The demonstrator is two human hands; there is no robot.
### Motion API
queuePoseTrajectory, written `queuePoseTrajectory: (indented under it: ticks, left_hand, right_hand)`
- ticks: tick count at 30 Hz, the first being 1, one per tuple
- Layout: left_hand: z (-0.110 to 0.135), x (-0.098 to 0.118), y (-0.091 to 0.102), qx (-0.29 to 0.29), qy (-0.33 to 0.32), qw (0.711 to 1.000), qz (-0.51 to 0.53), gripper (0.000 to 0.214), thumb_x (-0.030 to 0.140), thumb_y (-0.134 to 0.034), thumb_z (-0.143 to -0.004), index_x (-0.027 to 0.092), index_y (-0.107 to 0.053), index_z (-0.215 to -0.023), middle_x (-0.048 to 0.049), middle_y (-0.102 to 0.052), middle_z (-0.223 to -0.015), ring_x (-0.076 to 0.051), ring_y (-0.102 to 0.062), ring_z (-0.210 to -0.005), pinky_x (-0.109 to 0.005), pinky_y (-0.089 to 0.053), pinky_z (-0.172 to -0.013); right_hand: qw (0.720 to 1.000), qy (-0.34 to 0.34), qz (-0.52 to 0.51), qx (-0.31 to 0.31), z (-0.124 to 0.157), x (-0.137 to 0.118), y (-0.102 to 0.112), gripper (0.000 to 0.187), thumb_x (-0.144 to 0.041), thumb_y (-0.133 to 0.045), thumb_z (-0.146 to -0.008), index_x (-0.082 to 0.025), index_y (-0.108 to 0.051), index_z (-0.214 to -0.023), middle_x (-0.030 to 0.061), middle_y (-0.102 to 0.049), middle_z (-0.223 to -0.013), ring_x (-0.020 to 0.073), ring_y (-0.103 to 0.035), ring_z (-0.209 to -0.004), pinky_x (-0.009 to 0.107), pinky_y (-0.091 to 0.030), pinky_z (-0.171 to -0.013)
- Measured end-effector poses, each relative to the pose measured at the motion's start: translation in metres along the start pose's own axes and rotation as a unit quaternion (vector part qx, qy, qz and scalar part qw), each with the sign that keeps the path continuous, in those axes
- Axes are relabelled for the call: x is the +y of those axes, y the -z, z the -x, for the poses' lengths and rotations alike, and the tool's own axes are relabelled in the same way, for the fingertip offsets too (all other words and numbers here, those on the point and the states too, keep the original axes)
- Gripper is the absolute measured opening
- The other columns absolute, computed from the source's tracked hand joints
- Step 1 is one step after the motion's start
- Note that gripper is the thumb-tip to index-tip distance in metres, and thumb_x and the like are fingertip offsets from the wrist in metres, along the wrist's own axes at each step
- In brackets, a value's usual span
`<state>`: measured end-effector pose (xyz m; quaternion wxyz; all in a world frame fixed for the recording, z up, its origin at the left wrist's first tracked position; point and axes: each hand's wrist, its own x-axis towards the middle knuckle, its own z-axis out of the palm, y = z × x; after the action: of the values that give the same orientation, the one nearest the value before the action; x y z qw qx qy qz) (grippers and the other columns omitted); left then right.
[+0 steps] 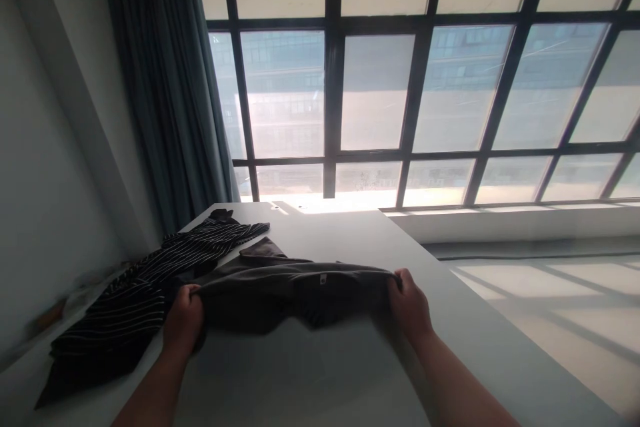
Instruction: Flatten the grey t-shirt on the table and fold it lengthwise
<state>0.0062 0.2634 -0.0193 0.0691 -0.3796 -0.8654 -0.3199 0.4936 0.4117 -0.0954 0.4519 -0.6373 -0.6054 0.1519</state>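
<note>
A dark brown garment [280, 284] is stretched between both hands just above the white table [350, 234]. My left hand [183, 320] is closed on its left edge, and my right hand [410, 304] is closed on its right edge. A small white label shows near the garment's top middle. Its lower part hangs down and touches the tabletop.
A black garment with thin white stripes [145, 287] lies spread on the table's left side, right beside my left hand. A teal curtain [165, 80] hangs at the left of a large gridded window [425, 80]. The table's right edge drops to a sunlit floor [565, 307].
</note>
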Motion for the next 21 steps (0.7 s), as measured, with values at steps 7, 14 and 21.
queuePoseTrajectory:
  ticks: [7, 14, 21]
  left_hand:
    - [0.021, 0.019, -0.017, 0.068, -0.257, 0.955, -0.134, 0.051, 0.008, -0.046, -0.086, 0.017, -0.066, -0.132, -0.0164, -0.064, -0.136, -0.035, -0.061, -0.125, -0.049, -0.050, -0.102]
    - [0.061, 0.047, -0.051, -0.090, -0.462, 0.880, -0.057, 0.053, 0.021, -0.051, -0.096, 0.033, -0.055, -0.148, -0.0054, -0.064, -0.143, -0.027, -0.057, -0.134, -0.054, -0.034, -0.120]
    - [0.063, 0.051, -0.051, -0.075, -0.417, 0.904, -0.064, 0.019, 0.029, -0.056, -0.096, 0.026, -0.073, -0.106, -0.0062, -0.072, -0.104, -0.028, -0.066, -0.102, -0.051, -0.044, -0.101]
  right_hand:
    - [0.985, 0.168, 0.037, 0.013, -0.002, 0.015, -0.035, 0.035, -0.030, -0.050, -0.087, -0.017, -0.066, -0.116, 0.0126, -0.064, -0.117, 0.0249, -0.058, -0.113, 0.041, -0.045, -0.108]
    - [0.955, 0.248, 0.065, -0.149, 0.017, 0.001, -0.046, 0.056, -0.009, -0.044, -0.081, -0.023, -0.070, -0.129, 0.0082, -0.062, -0.131, 0.0238, -0.054, -0.127, 0.046, -0.034, -0.122]
    - [0.961, 0.211, 0.043, -0.176, 0.012, 0.001, -0.039, 0.033, -0.020, -0.047, -0.086, -0.018, -0.075, -0.105, 0.0101, -0.064, -0.109, 0.0233, -0.055, -0.109, 0.039, -0.043, -0.107]
